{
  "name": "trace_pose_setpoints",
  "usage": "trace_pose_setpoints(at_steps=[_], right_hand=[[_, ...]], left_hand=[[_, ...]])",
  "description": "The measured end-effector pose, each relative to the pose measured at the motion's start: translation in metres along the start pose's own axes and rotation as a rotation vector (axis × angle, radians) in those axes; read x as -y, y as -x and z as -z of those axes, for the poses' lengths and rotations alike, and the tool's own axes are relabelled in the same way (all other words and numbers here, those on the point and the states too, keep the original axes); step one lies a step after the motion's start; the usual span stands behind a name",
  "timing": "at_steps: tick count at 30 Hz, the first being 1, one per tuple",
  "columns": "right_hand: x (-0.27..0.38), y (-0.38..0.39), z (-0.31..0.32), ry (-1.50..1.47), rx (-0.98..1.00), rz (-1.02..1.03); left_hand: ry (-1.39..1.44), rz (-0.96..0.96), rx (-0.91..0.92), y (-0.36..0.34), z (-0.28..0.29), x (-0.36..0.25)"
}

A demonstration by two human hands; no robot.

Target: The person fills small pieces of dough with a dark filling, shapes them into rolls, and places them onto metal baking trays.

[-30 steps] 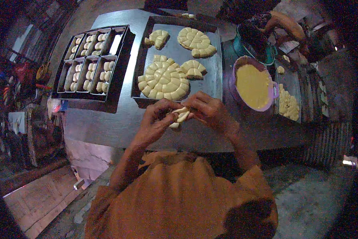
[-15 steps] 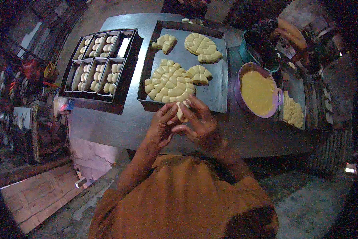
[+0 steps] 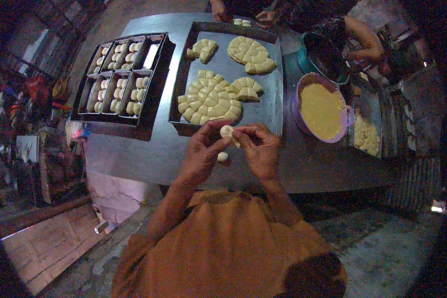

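Just in front of a large metal tray, both hands work on one small pale piece of dough. My left hand is closed on its left side, thumb and fingers pinching it. From the other side my right hand grips its edge with thumb and fingertips. A second dough ball lies on the table between my wrists. Inside the tray sit a big round of dough cut into wedges, another cut round and two smaller cut pieces, one being a dough chunk.
Left of the tray, a black rack of loaf tins holds small dough balls. At right stand a purple basin of yellow mixture, a teal tub and a tray of crumbly dough. Across the table, another person's hands are near several dough balls.
My hands have drawn slightly apart, and the dough between them now shows a rounded face. A dough ball now shows on the table below. Another person's hands have appeared at the far edge.
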State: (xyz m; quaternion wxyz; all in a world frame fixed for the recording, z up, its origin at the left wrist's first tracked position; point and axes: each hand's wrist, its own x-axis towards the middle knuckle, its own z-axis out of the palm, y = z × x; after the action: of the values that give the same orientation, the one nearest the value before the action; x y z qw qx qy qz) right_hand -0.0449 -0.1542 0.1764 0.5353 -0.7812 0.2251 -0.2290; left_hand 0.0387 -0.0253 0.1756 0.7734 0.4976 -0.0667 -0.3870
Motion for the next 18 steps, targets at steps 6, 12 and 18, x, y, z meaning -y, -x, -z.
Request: trace_pose_setpoints(at_steps=[6, 12, 18], right_hand=[[0.001, -0.001, 0.005, 0.152, 0.072, 0.398], [-0.011, -0.005, 0.017, 0.432, 0.128, 0.768], [-0.013, -0.003, 0.009, 0.497, 0.054, 0.686]], left_hand=[[0.057, -0.035, -0.136, -0.006, 0.001, 0.016], [-0.153, -0.023, -0.035, -0.007, 0.013, 0.019], [-0.272, -0.129, 0.032, 0.005, 0.009, 0.020]])
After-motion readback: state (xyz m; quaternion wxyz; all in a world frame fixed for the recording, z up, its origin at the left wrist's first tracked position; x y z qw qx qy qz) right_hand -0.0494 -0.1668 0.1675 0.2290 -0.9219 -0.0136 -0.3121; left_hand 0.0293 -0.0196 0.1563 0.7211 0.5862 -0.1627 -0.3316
